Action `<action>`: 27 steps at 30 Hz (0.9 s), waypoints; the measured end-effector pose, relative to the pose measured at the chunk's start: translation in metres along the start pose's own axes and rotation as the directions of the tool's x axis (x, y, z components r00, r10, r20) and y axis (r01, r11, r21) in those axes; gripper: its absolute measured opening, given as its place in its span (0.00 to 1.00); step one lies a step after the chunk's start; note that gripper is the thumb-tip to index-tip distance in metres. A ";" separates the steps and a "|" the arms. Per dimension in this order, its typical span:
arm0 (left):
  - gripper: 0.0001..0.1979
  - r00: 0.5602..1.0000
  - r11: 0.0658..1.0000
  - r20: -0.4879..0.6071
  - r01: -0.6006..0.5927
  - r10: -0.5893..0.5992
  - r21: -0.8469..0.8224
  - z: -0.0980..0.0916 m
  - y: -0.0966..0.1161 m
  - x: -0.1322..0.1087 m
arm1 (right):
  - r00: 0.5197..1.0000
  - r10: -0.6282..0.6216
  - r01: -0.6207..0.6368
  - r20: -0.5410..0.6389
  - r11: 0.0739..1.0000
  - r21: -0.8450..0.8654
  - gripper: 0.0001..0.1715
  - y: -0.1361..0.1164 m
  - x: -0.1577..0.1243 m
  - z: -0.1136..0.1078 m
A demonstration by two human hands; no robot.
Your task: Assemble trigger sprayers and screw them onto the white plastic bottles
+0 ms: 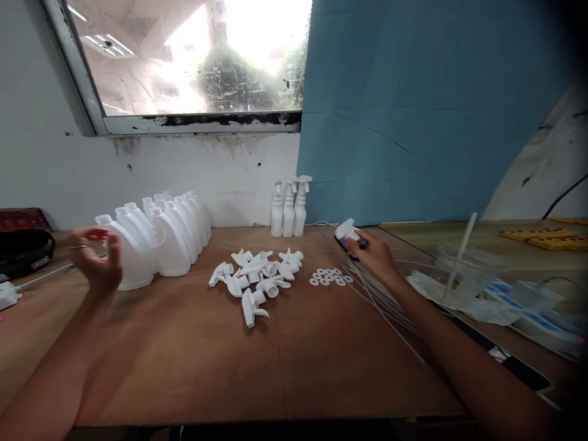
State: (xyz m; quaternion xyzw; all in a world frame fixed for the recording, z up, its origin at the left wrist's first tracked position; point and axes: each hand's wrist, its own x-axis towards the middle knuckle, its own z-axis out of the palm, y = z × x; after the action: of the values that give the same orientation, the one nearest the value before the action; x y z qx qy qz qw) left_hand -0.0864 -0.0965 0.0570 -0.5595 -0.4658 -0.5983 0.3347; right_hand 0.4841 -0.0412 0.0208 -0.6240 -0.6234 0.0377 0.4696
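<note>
On the right, my right hand (pixel 373 252) is closed on a white trigger spray head (pixel 347 230). A small dark piece shows by its fingers, too unclear to name. Beneath this hand lies a dark flat phone-like object (pixel 340 242), partly covered. At the left, my left hand (pixel 97 260) is raised in front of the white bottles (pixel 172 245), thumb and fingers curled into a pinch. A tiny white bit shows between them; I cannot make it out. Between the hands lies a pile of white trigger spray heads (pixel 257 272), with several white ring washers (pixel 327 277) to its right.
Thin clear tubes (pixel 383 300) lie under my right forearm. Three white spray bottles (pixel 288 211) stand against the wall. To the right are a clear plastic container (pixel 473 269) with a white stick and a power strip (pixel 528 315). A black strap (pixel 27 251) sits far left.
</note>
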 end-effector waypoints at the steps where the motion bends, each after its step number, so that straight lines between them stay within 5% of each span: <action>1: 0.06 0.993 0.995 0.088 -0.071 0.077 -0.073 0.005 0.020 -0.005 | 1.000 0.002 -0.002 0.005 0.998 0.062 0.20 -0.002 -0.001 0.001; 2: 0.05 0.967 0.971 0.187 -0.136 0.173 -0.194 0.011 0.042 -0.014 | 1.000 0.003 -0.003 0.005 0.992 0.124 0.21 -0.005 -0.002 0.002; 4: 0.08 0.826 0.854 0.400 -0.174 0.397 -0.490 0.021 0.088 -0.038 | 1.000 -0.013 0.012 0.002 0.974 0.225 0.22 -0.012 -0.006 0.003; 8: 0.21 0.498 0.596 0.593 0.177 0.633 -0.784 0.029 0.165 -0.097 | 0.996 -0.084 0.072 0.022 0.938 0.338 0.22 -0.031 -0.017 0.005; 10: 0.23 0.424 0.517 0.617 0.337 0.662 -0.787 0.031 0.188 -0.115 | 0.992 -0.122 0.106 0.029 0.935 0.337 0.23 -0.040 -0.024 0.006; 15: 0.25 0.419 0.530 0.816 0.621 0.399 -0.578 0.053 0.221 -0.121 | 0.963 -0.266 0.252 0.046 0.946 0.203 0.22 -0.063 -0.046 0.016; 18: 0.16 0.401 0.281 0.893 0.850 0.204 -0.445 0.068 0.234 -0.121 | 0.919 -0.382 0.361 0.098 0.915 0.182 0.20 -0.076 -0.064 0.021; 22: 0.18 0.424 -0.030 0.902 0.906 0.087 -0.423 0.075 0.236 -0.124 | 0.741 -0.645 0.618 0.185 0.764 0.187 0.16 -0.088 -0.086 0.027; 24: 0.22 0.407 -0.083 0.912 0.911 0.042 -0.403 0.074 0.233 -0.125 | 0.642 -0.736 0.718 0.214 0.675 0.169 0.16 -0.091 -0.094 0.030; 27: 0.24 0.339 -0.075 0.940 0.939 0.046 -0.335 0.074 0.228 -0.124 | 0.567 -0.784 0.762 0.253 0.616 0.200 0.17 -0.093 -0.101 0.033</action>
State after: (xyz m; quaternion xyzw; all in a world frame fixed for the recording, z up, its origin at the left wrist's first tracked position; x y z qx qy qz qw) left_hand 0.1689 -0.1201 -0.0273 -0.5614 -0.2544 -0.5209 -0.5906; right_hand 0.3721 -0.1264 0.0070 -0.2576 -0.8979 -0.0509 0.3534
